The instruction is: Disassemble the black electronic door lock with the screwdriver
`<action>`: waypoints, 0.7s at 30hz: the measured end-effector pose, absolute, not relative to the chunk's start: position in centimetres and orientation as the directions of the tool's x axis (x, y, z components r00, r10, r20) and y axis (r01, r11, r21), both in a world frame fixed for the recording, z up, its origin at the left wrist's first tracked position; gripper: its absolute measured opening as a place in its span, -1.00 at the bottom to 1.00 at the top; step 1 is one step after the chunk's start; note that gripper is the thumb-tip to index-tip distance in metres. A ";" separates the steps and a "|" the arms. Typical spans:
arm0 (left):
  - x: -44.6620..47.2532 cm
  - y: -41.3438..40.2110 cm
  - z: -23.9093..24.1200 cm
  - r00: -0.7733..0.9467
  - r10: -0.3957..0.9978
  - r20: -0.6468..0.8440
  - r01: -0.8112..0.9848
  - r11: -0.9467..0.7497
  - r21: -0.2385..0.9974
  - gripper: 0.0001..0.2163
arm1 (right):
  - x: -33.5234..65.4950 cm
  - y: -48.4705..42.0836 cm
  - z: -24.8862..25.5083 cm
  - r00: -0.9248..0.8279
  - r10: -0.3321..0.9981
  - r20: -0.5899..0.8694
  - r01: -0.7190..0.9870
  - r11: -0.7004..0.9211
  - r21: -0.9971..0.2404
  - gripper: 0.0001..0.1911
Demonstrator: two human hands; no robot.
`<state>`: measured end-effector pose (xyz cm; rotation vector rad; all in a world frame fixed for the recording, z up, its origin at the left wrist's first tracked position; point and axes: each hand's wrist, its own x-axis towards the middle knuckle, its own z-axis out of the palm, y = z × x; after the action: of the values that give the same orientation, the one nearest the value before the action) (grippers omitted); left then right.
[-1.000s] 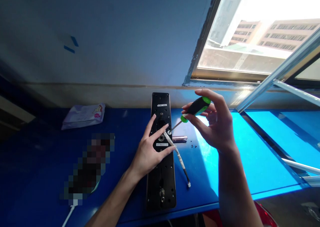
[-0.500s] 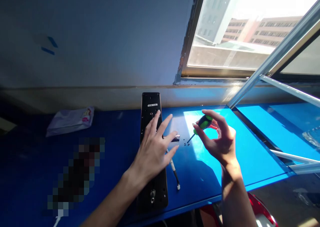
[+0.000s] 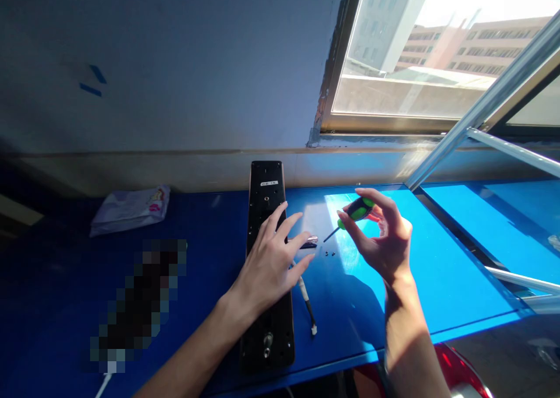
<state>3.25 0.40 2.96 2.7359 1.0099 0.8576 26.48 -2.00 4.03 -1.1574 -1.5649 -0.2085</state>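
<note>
A long black panel [image 3: 268, 211] with a white label lies lengthwise on the blue table. My left hand [image 3: 275, 255] rests over its middle with the fingers spread, hiding that part. My right hand [image 3: 387, 229] pinches a green-and-black screwdriver [image 3: 359, 210] by its handle. The shaft slants down to the left, its tip near several tiny dark screws [image 3: 329, 254]. Whether a screw sits on the tip I cannot tell. A cable [image 3: 307, 302] with a white connector runs out from the panel's right side. Beside my left fingertips is a shiny dark piece [image 3: 310, 242].
A blue table [image 3: 450, 269] runs along the wall under a window. A white-and-purple packet [image 3: 131, 209] lies at the back left, and a pixelated object with a white cable [image 3: 105, 383] is nearer. A metal frame [image 3: 464, 124] stands on the right; something red [image 3: 459, 369] is below the edge.
The screwdriver tip has moved up and left, away from the lower screws to where another dark speck lay. My left hand stays on the panel. The view has shifted slightly.
</note>
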 end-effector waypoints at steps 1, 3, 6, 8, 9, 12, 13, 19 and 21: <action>2.9 0.6 3.1 0.618 0.607 0.499 0.537 -0.790 0.296 -0.72 | 26.3 -2.1 4.7 0.109 0.541 0.834 0.736 0.520 -0.434 -0.45; 1.8 1.1 3.3 0.591 0.572 0.569 0.471 -0.817 0.333 -0.68 | 25.8 -2.1 6.4 0.115 0.511 0.852 0.666 0.597 -0.448 -0.38; 0.0 1.7 3.4 0.501 0.552 0.666 0.422 -0.828 0.369 -0.67 | 24.4 -1.9 9.3 0.129 0.471 0.873 0.571 0.684 -0.454 -0.39; -1.0 1.7 3.3 0.446 0.556 0.701 0.420 -0.822 0.385 -0.64 | 23.3 -1.5 10.7 0.154 0.417 0.896 0.518 0.738 -0.432 -0.43; -1.5 1.6 3.1 0.429 0.559 0.710 0.420 -0.819 0.391 -0.63 | 22.7 -1.2 11.1 0.166 0.419 0.893 0.493 0.749 -0.443 -0.45; -2.4 1.1 2.4 0.379 0.572 0.727 0.441 -0.803 0.402 -0.63 | 21.0 0.0 10.9 0.189 0.466 0.864 0.420 0.757 -0.501 -0.47; -2.7 1.0 2.1 0.359 0.578 0.733 0.452 -0.794 0.406 -0.65 | 20.6 0.4 10.4 0.201 0.486 0.851 0.395 0.755 -0.524 -0.47; -3.4 0.7 0.7 0.307 0.596 0.742 0.434 -0.781 0.449 -0.78 | 18.9 2.2 6.7 0.317 0.560 0.766 0.219 0.742 -0.633 -0.47; -3.4 0.9 0.4 0.304 0.590 0.748 0.399 -0.792 0.462 -0.85 | 18.7 2.4 5.9 0.347 0.589 0.730 0.202 0.713 -0.671 -0.48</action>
<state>-3.44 0.88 0.43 2.3778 0.9145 1.4918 18.74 2.35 5.92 -0.7799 -1.2205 0.2864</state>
